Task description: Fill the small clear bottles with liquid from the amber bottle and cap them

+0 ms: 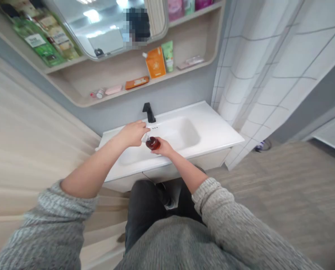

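Observation:
Over the sink basin [188,131], my right hand [164,147] is wrapped round a dark amber-brown bottle [153,143], its glossy end facing up toward me. My left hand [134,133] is closed at the bottle's left, fingers bent, with a small whitish translucent thing [145,137] at the fingertips. Its kind is too small to make out, and I cannot tell whether it touches the bottle. Just behind both hands stands a black faucet [148,112].
A wall shelf [181,69] above the sink carries an orange pouch [156,63], a green tube [168,56] and an orange packet [137,82]. Green bottles [41,45] stand upper left beside a mirror [111,26]. Curtains hang left [24,131] and right [249,75].

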Demonstrator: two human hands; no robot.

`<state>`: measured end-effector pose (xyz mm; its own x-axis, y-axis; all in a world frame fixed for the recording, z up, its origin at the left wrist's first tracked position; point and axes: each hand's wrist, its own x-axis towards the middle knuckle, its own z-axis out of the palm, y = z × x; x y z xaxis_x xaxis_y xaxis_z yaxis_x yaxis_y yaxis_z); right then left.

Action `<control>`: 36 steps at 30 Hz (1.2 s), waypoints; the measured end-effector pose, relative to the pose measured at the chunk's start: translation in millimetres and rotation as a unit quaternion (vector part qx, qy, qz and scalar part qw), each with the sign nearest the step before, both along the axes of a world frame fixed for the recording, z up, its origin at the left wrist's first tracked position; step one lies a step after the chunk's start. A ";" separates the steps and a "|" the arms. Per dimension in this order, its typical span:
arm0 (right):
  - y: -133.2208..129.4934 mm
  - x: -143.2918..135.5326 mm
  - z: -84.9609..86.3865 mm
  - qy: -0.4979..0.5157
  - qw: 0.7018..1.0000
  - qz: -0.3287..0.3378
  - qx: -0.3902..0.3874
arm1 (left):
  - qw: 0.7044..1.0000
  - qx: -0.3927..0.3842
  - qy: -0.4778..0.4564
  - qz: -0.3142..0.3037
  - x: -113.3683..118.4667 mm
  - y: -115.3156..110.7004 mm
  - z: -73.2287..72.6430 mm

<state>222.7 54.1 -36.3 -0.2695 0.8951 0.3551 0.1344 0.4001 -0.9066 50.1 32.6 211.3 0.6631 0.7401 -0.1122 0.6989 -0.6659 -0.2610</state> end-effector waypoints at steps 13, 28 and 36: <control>-1.1 0.6 0.7 0.016 1.000 0.007 0.005 | 0.999 0.011 0.033 -0.023 15.1 -5.7 6.5; 0.7 -0.1 -4.1 0.013 1.000 0.001 0.020 | 1.000 0.000 0.023 -0.021 14.5 -10.4 7.0; 1.1 0.4 -4.1 0.017 1.000 -0.001 0.018 | 0.998 0.033 0.032 -0.034 7.4 -12.3 6.9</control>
